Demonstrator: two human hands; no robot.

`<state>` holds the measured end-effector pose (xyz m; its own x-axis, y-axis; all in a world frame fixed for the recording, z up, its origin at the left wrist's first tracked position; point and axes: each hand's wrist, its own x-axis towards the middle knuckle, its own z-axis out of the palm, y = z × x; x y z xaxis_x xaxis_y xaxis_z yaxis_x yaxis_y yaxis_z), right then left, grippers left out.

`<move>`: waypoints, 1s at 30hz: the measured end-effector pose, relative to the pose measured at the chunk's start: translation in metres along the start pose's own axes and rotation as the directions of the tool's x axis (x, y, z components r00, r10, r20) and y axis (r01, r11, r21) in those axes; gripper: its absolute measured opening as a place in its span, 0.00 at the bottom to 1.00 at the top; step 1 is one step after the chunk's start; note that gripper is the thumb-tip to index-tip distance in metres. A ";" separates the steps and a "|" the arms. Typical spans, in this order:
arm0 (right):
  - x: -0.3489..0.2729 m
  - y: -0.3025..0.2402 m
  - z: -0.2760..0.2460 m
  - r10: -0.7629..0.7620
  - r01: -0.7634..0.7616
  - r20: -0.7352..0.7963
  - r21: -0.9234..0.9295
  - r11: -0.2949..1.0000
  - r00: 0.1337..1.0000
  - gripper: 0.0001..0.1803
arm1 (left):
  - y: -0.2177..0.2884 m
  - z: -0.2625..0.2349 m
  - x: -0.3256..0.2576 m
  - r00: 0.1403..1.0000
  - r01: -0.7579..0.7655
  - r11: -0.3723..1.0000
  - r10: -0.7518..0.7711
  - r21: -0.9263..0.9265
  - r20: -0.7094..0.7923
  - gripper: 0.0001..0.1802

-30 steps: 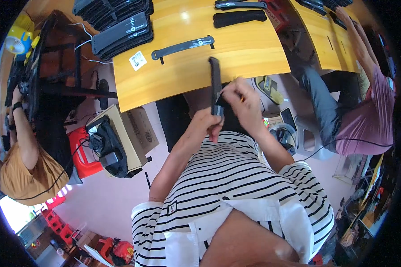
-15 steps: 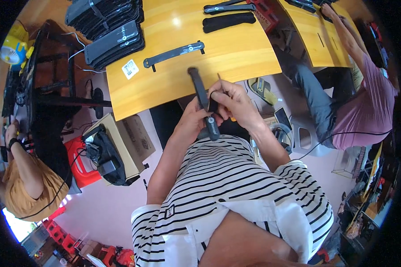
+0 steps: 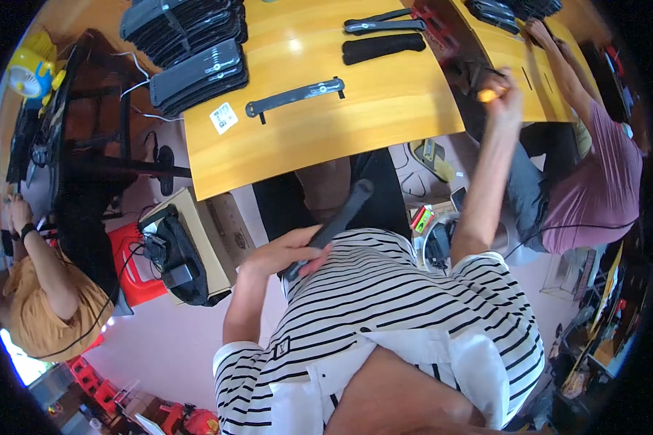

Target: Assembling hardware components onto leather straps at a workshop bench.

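My left hand point(image 3: 277, 251) is closed around a flat black strap point(image 3: 343, 212), close to my striped shirt and below the table's front edge. The strap slants up and to the right, its rounded far end free. Out to the right and raised, my right hand point(image 3: 509, 101) grips a small tool with an orange handle point(image 3: 488, 95); motion blurs it, so its exact kind is unclear. On the yellow table point(image 3: 319, 138) lies another black strap point(image 3: 297, 98) with short dark tabs under it. Nothing touches that one.
Stacks of black straps point(image 3: 199, 72) stand at the table's back left, near a white label point(image 3: 223, 117). More straps point(image 3: 384, 45) lie at the back right. An open carton point(image 3: 199, 254) sits on the floor at left. A co-worker in pink point(image 3: 595, 174) sits at right, another in orange point(image 3: 58, 312) at left.
My hands have parted. The right one has swung up and right with the orange-handled tool; the left has drawn the strap down toward my body and tilted it rightward.
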<state>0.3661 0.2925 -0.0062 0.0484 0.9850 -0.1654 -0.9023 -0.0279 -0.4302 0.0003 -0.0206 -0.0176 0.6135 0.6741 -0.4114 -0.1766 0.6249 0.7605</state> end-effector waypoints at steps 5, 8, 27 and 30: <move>-0.055 -0.008 0.039 -0.080 0.171 0.210 -0.464 0.869 0.974 0.09 | -0.011 -0.038 -0.038 0.773 -0.315 0.904 0.067 -0.289 -0.631 0.12; -0.094 0.015 0.056 -0.073 0.182 0.196 -0.625 0.759 0.978 0.09 | -0.003 -0.070 -0.044 0.505 -0.400 0.916 0.203 -0.019 -0.839 0.16; -0.157 0.076 0.074 0.317 0.145 0.286 -0.904 0.403 0.904 0.14 | 0.019 -0.110 0.000 -0.152 0.155 0.792 0.610 0.591 -0.778 0.17; -0.173 0.105 0.079 0.456 0.145 0.350 -0.893 0.425 0.818 0.13 | 0.054 -0.039 0.020 0.333 -0.190 0.769 0.636 0.611 -0.696 0.18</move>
<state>0.2293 0.1324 0.0477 -0.5221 0.8526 -0.0212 0.0060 -0.0212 -0.9998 -0.0273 0.0421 -0.0039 -0.4441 0.8960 -0.0034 0.2182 0.1119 0.9695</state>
